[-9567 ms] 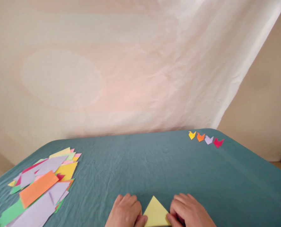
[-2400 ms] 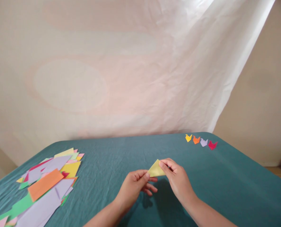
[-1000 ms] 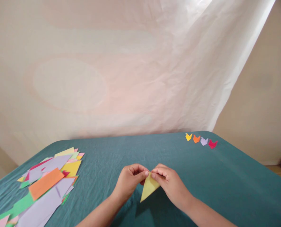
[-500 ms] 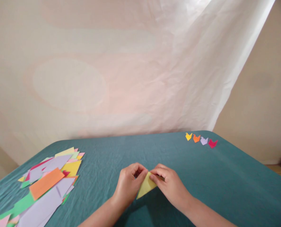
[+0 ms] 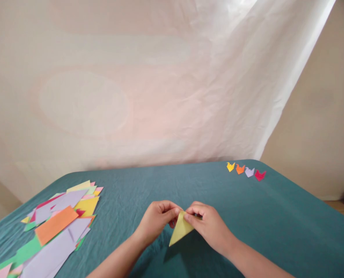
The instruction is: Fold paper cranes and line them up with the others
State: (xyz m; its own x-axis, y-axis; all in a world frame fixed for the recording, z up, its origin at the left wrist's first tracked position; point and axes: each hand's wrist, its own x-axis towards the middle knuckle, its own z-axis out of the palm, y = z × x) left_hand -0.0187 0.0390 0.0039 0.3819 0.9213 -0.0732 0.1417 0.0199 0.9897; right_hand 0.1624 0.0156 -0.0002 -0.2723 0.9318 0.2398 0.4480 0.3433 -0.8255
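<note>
A yellow paper folded into a triangle (image 5: 180, 233) hangs point-down just above the teal tablecloth (image 5: 276, 216). My left hand (image 5: 156, 220) pinches its top corner from the left with thumb and fingers closed. My right hand (image 5: 209, 226) pinches the same top edge from the right, its fingers curled over the paper. Both hands meet at the upper corner of the triangle, in front of me near the table's middle.
A loose heap of coloured paper sheets (image 5: 53, 226) lies at the left of the table. Several small folded paper figures (image 5: 245, 170), yellow, orange, lilac and red, stand in a row at the far right corner. A pale cloth backdrop (image 5: 160, 85) hangs behind.
The paper went from lying flat under both hands to being lifted and held point-down. In the last half second the hands shifted only slightly and the triangle hangs a little steeper.
</note>
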